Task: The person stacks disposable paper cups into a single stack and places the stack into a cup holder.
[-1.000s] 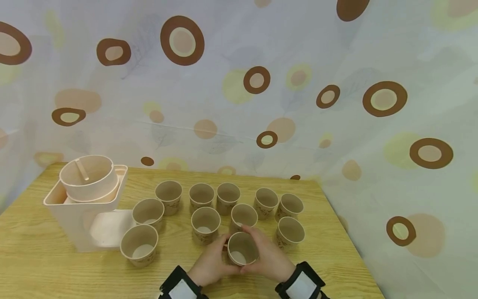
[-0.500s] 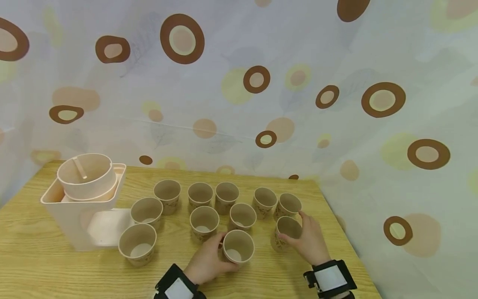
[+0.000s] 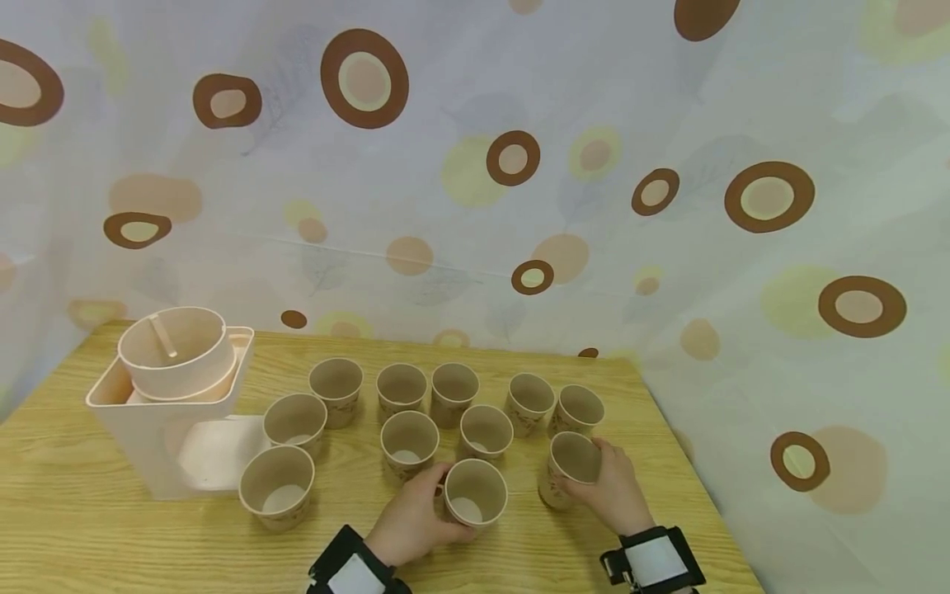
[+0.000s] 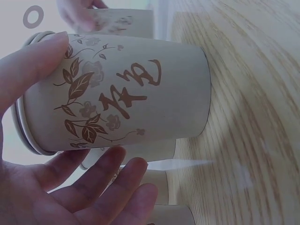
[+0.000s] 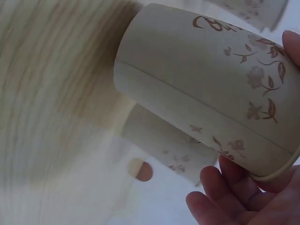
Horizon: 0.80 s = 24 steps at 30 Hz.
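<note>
My left hand (image 3: 416,518) grips a beige paper cup (image 3: 476,493) near the front middle of the table. In the left wrist view this cup (image 4: 140,89) carries brown leaf and character print, and a double rim shows at its mouth, like two cups nested. The thumb lies over the side by the rim, the fingers beneath. To the right, my right hand (image 3: 616,493) holds another paper cup (image 3: 575,458) by its upper side. The right wrist view shows that cup (image 5: 197,89) with its seam and flower print, thumb and fingers on opposite sides near the rim.
Several more upright paper cups (image 3: 409,441) stand in loose groups behind and left of my hands. At the left stands a pale plastic container (image 3: 163,437) with a round tub (image 3: 178,367) on top. A patterned cloth (image 3: 460,214) hangs behind the wooden table (image 3: 134,544).
My right hand has left the cup in my left hand, moved right, and taken hold of the front right cup. The left-hand cup has shifted slightly left.
</note>
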{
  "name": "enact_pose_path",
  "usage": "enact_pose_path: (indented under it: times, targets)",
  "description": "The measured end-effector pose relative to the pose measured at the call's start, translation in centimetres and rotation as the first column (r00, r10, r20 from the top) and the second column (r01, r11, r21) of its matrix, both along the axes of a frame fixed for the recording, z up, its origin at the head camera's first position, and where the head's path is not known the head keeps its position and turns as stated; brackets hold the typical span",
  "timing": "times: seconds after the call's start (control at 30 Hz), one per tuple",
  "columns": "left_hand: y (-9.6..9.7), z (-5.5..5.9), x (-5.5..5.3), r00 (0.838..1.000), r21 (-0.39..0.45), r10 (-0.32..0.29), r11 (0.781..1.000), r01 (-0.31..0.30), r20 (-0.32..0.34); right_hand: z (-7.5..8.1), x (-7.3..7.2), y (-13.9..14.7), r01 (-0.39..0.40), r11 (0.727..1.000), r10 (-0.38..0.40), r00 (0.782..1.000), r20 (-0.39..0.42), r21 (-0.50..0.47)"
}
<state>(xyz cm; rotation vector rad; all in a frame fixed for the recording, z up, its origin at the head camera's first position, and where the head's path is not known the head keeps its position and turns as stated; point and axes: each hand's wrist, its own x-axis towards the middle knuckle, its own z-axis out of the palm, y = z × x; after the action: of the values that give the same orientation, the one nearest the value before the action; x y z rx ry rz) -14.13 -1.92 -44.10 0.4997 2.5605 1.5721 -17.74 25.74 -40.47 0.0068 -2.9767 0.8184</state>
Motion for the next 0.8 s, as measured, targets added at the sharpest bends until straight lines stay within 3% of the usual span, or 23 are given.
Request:
enact_pose_path:
  times: [0.57,0.8]
  targets:
    - [-0.1,0.6,0.2,1.000,0.011,-0.008,1.000,0.008,0.021,5.0,3.3,-3.6,-0.115,0.977,0.100,0.991,-0.092,-0.181]
    - [-0.2,0.7,0.3,1.000,0.022,-0.014,1.000,0.014,0.020,5.7,3.9,-5.0,-0.162,0.960,0.133,0.982,-0.135,-0.230]
